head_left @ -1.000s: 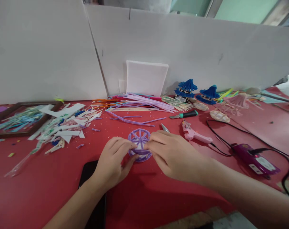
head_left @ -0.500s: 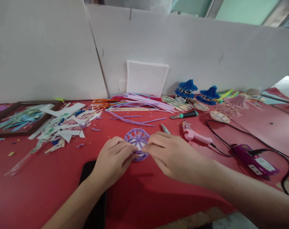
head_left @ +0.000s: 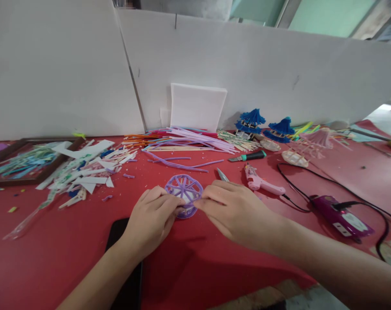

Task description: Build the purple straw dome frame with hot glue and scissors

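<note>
A round purple frame with spokes (head_left: 183, 186), made of fuzzy stems, is held low over the red table. My left hand (head_left: 155, 215) pinches its lower left side between thumb and fingers. On its right side, the fingertips of my right hand (head_left: 232, 211) are closed on the edge. Something whitish shows through the frame's middle, and the fingers partly hide its lower half. Just beyond the frame, several purple stems (head_left: 179, 165) rest on the table. A pointed grey tip (head_left: 221, 174) sticks out behind my right hand.
A black phone (head_left: 118, 232) lies under my left forearm. Right of my hands are a pink glue gun (head_left: 263, 184), a green-black cutter (head_left: 249, 156) and a purple power strip (head_left: 342, 219) with black cables. Scraps (head_left: 88, 172) pile at left; blue roof-like models (head_left: 250, 122) stand behind.
The purple frame has turned and tilted slightly between my fingers, its upper rim now reaching a little further left. Both hands keep their hold. The whole view has shifted slightly.
</note>
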Tool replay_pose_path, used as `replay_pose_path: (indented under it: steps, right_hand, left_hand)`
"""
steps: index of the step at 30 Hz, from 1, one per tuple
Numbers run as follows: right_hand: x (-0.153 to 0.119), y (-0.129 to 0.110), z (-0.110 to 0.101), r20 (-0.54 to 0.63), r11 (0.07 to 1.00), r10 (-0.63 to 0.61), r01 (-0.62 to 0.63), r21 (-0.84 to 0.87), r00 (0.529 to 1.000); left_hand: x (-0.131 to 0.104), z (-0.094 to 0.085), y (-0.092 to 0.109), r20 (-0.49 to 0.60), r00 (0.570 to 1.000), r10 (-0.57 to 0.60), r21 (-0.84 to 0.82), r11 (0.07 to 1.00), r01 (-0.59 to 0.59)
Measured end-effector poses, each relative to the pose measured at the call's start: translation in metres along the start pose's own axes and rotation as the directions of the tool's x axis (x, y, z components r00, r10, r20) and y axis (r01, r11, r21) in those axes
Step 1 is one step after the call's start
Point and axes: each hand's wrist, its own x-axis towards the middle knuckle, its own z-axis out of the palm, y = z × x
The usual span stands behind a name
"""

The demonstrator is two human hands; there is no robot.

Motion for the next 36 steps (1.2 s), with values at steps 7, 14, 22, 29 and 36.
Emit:
replay_pose_path:
  steps: [7, 14, 22, 29, 36]
  right_hand:
    - [-0.021, -0.02, 0.012, 0.106, 0.999, -0.043, 0.042, 0.008, 0.993]
    - [-0.028, -0.029, 0.03, 0.142, 0.972, -0.044, 0.009, 0.236, 0.989]
    - [-0.091, 0.104, 0.025, -0.035, 0.687, 0.722, -0.723, -0.079, 0.691]
    - [-0.115, 0.128, 0.051, -0.069, 0.639, 0.756, -0.757, -0.137, 0.651]
    - [-0.075, 0.106, 0.009, -0.412, 0.778, 0.626, -0.571, 0.263, 0.662]
  left_hand:
    - [-0.001, 0.003, 0.0, -0.035, 0.999, -0.014, 0.061, 0.998, 0.016]
    - [-0.002, 0.005, -0.002, -0.056, 0.998, 0.024, 0.066, 0.998, -0.02]
    - [0.001, 0.003, -0.003, -0.08, 0.994, 0.071, 0.057, 0.996, -0.066]
    - [-0.001, 0.006, -0.004, -0.09, 0.994, 0.068, 0.006, 0.998, -0.068]
    - [-0.001, 0.007, -0.002, -0.111, 0.993, 0.03, -0.002, 1.0, -0.03]
